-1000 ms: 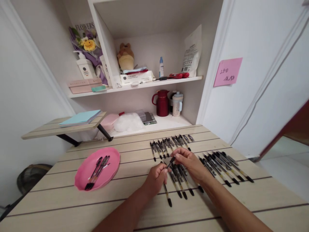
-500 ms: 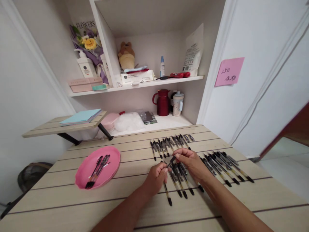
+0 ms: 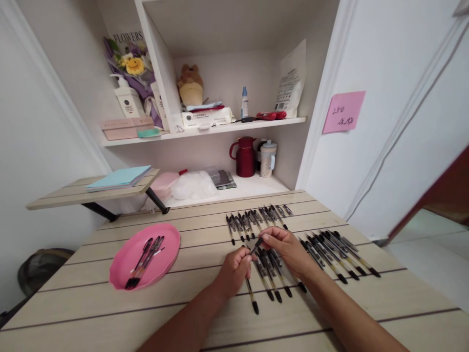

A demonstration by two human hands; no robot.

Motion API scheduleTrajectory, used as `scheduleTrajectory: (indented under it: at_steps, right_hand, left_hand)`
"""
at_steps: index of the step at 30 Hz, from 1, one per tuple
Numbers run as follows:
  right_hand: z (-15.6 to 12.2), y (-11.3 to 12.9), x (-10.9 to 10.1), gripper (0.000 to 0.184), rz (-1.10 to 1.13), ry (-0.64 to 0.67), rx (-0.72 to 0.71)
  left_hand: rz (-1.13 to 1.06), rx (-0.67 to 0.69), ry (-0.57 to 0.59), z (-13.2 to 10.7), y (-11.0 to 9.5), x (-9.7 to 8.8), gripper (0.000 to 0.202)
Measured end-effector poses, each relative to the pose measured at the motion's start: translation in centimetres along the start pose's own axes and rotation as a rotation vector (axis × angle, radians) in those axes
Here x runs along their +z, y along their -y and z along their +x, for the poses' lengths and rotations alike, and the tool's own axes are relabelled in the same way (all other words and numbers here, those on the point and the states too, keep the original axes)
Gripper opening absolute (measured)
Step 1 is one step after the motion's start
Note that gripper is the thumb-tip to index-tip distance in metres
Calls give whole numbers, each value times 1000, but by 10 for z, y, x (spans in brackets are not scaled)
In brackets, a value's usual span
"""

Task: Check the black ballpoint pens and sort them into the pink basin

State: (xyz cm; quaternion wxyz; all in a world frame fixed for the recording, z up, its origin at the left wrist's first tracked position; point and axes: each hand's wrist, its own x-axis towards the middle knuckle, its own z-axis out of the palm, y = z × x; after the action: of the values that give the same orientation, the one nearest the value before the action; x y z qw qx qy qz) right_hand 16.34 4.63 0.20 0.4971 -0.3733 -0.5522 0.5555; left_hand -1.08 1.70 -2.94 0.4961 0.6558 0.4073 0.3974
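Left hand (image 3: 237,266) closed on the near end of a slender dark pen piece (image 3: 257,244), right hand (image 3: 284,247) pinching its far end, the piece held aslant above the middle group of pens (image 3: 272,278); exact fingertip contact partly hidden. Handling note (judgement): keep both pinches light and on one axis, steadying with the left while the right makes fine adjustments, so the thin piece neither bends nor slips. Container: pink dish (image 3: 169,247), well apart to the hands' left, holds several black pens (image 3: 146,263) bunched lengthwise, with a small white sliver (image 3: 158,252) beside them.
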Motion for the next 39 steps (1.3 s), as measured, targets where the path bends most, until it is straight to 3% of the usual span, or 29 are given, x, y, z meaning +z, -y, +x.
scheduleTrajectory:
  at_steps: [3,6,9,11,12,17,21,25,28,31,33,35,39]
  right_hand:
    - [3,2,0,30,-29,-2,-3]
    - [21,6,-18,33,-147,-107,-13]
    - [56,11,-55,25,-593,-309,-34]
    - [81,12,-83,18,-1022,-415,40]
    - [91,11,-95,17,-1078,-445,76]
    - [117,-5,-124,13,-1150,-469,181]
    - [118,-16,-131,7,-1115,-475,207]
    - [109,-11,-137,3,-1025,-494,204]
    - [92,-3,-127,8,-930,-479,195]
    - [64,5,-95,18,-718,-395,141]
    - [43,11,-69,24,-269,-280,33]
    - [26,17,-44,31,-26,-248,-22]
    - [9,23,-15,34,19,-256,-86]
  left_hand:
    - [-40,-15,-20,1,1,1,28]
    - [-83,-40,-44,1,1,1,26]
    - [-93,-43,-46,1,-1,1,26]
    - [-94,-41,-44,0,-2,1,26]
    - [-96,-42,-43,0,-2,1,26]
    - [-103,-54,-45,2,6,0,28]
    - [-114,-62,-35,3,13,0,29]
    - [-120,-68,-41,3,13,0,30]
    - [-113,-64,-41,3,10,0,29]
    - [-114,-54,-49,2,7,0,29]
    - [-106,-49,-50,2,5,1,29]
    - [-88,-37,-49,1,4,1,29]
    - [-67,-26,-45,0,0,1,28]
